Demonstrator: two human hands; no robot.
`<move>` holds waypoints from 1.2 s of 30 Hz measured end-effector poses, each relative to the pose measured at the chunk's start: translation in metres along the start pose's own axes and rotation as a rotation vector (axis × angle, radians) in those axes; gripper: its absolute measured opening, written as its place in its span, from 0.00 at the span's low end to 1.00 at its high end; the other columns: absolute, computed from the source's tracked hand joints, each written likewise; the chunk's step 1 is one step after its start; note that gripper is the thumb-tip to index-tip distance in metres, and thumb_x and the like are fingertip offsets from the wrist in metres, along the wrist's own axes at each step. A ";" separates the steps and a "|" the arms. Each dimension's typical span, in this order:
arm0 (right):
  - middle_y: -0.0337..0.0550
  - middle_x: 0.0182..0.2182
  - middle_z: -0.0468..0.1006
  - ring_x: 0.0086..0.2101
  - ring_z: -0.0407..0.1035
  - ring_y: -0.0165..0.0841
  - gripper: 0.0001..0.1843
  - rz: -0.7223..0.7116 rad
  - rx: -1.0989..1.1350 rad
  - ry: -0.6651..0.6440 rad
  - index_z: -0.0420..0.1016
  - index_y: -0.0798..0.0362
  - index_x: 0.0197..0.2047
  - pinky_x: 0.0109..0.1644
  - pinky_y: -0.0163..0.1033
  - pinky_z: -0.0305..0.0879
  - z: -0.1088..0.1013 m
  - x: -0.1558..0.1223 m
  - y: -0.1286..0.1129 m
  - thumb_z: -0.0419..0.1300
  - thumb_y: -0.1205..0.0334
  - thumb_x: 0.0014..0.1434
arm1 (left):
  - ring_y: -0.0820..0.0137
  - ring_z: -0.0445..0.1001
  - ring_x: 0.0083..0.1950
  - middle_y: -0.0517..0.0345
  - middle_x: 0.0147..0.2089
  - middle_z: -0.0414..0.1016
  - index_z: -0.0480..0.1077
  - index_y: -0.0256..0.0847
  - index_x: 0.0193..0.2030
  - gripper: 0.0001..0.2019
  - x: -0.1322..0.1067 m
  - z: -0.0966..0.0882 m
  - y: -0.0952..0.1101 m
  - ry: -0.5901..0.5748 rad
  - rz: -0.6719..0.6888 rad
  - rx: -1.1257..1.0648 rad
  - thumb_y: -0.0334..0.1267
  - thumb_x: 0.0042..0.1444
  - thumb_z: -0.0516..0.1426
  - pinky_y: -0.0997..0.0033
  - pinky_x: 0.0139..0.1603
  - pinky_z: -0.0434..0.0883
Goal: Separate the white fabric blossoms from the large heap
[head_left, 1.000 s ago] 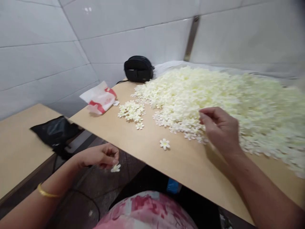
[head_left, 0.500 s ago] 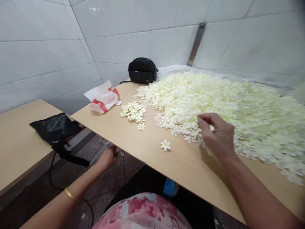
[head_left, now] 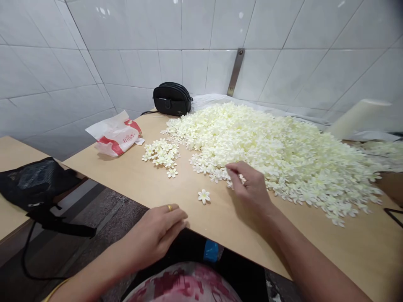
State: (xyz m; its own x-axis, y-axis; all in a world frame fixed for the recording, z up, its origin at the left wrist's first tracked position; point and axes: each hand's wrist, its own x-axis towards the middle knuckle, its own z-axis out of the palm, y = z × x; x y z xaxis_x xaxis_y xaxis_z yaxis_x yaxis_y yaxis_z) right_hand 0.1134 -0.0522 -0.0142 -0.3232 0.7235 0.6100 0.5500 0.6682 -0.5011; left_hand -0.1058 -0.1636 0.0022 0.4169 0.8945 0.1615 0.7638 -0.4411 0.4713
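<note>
Right grip [head_left: 252,188] pinched together at flower pile [head_left: 248,134], near 1 loose flower [head_left: 204,196]

- White-and-red paper bag [head_left: 113,133]: red print resembling Chinese characters, too small and blurred to read.
- Black zip bag [head_left: 172,99]: tiny pale mark low on the front, illegible.
- No words or numbers can be read.

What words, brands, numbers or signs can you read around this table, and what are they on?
No text is clear enough to quote.
Crumpled white-and-red wrapper: red characters, apparently Chinese, too small and blurred to read.
Same wrapper: a small emblem on the red band, illegible.
Black zip handbag: a tiny pale mark low on the front, too small to read.
</note>
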 end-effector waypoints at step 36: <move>0.51 0.40 0.68 0.41 0.59 0.38 0.19 0.362 -0.402 -0.057 0.65 0.58 0.48 0.43 0.44 0.58 -0.038 -0.107 -0.023 0.45 0.75 0.54 | 0.65 0.60 0.55 0.44 0.52 0.64 0.64 0.33 0.42 0.14 0.085 0.088 0.050 0.041 0.583 0.001 0.23 0.49 0.46 0.61 0.53 0.65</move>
State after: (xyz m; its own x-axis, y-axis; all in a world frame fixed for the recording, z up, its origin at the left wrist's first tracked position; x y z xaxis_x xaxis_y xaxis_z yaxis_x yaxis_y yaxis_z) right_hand 0.1647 -0.1515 -0.0444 -0.0934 0.9106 0.4026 0.8815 0.2636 -0.3917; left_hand 0.0111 -0.1163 -0.0368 0.7493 0.5060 0.4272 0.4144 -0.8615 0.2934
